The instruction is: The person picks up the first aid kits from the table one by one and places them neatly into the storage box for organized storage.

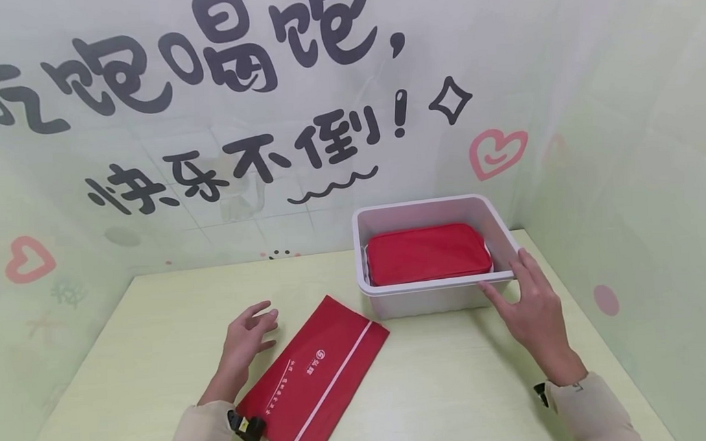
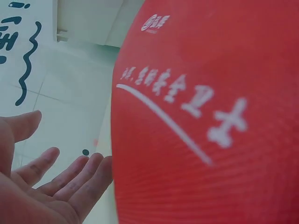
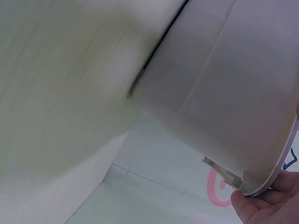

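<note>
A light grey plastic bin (image 1: 437, 303) stands at the back right of the table, with a red zipped-looking case (image 1: 427, 253) lying inside it. My right hand (image 1: 534, 315) grips the bin's front right corner, fingers over the side rim and thumb at the front rim; the right wrist view shows the bin's wall (image 3: 224, 84) and the fingertips at its rim. A flat red fabric bag (image 1: 326, 371) with white print and a white stripe lies slantwise in front. Beside its left edge, my left hand (image 1: 246, 338) hovers with relaxed, parted fingers, holding nothing.
The pale wooden table (image 1: 159, 357) meets a printed wall sheet (image 1: 271, 230) with large dark lettering at the back. Another sheet (image 1: 638, 191) closes off the right side, close to the bin. The bin's side has a small latch (image 3: 226, 175) near the rim.
</note>
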Available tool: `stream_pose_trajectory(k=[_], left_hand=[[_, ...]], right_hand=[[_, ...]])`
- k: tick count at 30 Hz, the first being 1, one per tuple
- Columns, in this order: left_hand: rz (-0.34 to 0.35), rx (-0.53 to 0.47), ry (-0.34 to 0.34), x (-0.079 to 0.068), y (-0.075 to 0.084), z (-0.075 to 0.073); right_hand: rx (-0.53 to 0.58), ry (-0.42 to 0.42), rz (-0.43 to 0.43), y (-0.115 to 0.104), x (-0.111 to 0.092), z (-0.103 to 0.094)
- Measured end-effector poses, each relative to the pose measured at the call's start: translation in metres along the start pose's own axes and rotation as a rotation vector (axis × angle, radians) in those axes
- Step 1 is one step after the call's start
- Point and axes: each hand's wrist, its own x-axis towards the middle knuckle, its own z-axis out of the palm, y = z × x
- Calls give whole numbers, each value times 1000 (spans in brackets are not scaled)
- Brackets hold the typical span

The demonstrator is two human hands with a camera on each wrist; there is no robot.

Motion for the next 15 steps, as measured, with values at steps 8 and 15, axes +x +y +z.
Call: stream_pose_trajectory(k=[8,15], left_hand=[[-31,8,-23,-6,-7,6],[-29,41,-30,-16,-12,8]], right_hand=[[8,1,7,-1,0,0],[7,2,4,0,0,1]])
